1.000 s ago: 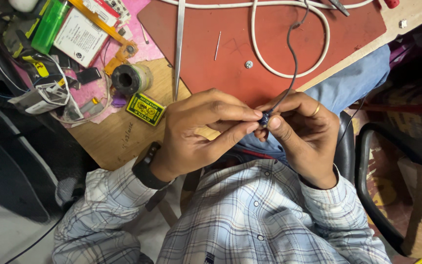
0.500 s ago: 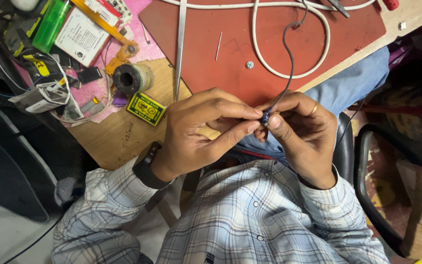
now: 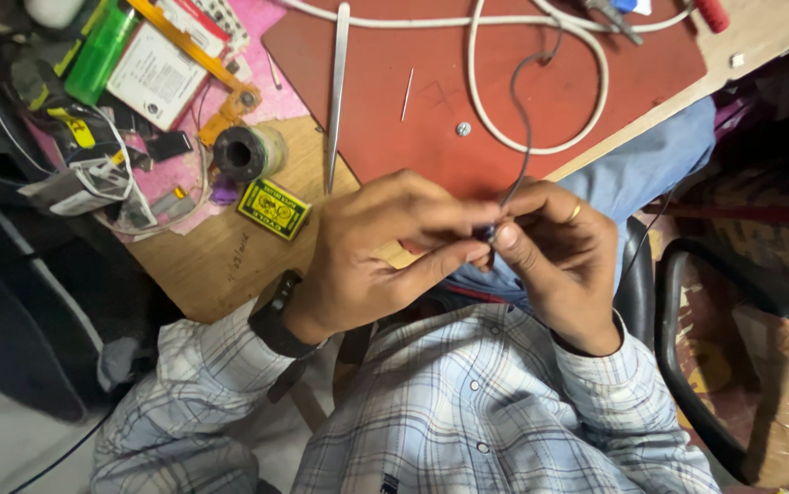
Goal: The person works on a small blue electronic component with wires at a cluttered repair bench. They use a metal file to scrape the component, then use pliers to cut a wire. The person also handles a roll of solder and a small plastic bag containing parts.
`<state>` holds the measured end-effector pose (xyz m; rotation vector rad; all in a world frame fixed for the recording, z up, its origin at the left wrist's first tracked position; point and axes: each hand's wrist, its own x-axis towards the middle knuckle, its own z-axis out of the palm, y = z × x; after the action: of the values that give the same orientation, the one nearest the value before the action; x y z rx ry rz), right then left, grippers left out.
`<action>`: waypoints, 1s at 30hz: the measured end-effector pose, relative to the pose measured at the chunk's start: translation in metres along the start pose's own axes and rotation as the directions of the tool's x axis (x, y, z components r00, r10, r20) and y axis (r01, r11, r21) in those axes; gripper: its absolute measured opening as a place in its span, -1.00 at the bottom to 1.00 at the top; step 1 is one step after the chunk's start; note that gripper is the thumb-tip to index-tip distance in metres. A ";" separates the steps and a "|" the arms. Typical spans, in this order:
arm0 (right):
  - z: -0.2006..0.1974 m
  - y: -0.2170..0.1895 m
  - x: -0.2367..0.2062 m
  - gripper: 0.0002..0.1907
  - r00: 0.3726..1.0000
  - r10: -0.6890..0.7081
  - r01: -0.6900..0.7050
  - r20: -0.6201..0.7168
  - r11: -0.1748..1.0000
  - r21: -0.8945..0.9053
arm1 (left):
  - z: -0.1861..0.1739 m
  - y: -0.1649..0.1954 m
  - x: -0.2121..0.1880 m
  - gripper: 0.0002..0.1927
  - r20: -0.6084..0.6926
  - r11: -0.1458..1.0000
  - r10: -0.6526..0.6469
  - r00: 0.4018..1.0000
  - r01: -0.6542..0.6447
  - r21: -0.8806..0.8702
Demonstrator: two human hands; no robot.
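In the head view, the left hand [image 3: 367, 261] and right hand [image 3: 554, 256] meet fingertip to fingertip, both pinched on the end of a thin dark grey wire [image 3: 521, 128], which runs upward, away from them, across the dark red mat [image 3: 431, 110] on the wooden tabletop [image 3: 221, 261].

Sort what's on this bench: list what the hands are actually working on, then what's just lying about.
In hand:
- left hand and right hand, pinching a small dark part
- thin dark wire running up from it

Lying about:
- tweezers
- white cable
- yellow matchbox
- solder spool
- green lighter
- needle
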<state>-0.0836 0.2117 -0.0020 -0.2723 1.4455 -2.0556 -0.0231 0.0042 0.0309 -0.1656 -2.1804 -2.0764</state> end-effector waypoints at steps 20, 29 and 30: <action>0.007 -0.058 0.112 -0.74 0.717 -0.345 0.692 0.605 0.249 -0.678 | -0.001 0.007 -0.026 -0.75 0.007 0.793 0.494 0.869 -0.455 0.405; 0.026 -0.082 0.149 -0.68 0.369 0.055 0.901 0.928 -0.267 -0.342 | 0.008 0.018 -0.016 -0.78 0.037 0.853 0.419 0.907 -0.408 0.326; 0.029 -0.082 0.149 -0.67 0.352 0.098 0.891 0.931 -0.340 -0.301 | 0.009 0.018 -0.015 -0.78 0.028 0.864 0.400 0.916 -0.387 0.321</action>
<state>-0.2173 0.1205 0.0583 -2.5649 2.0737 -0.2282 -0.0051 0.0142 0.0460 -0.4860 -2.1962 -1.4751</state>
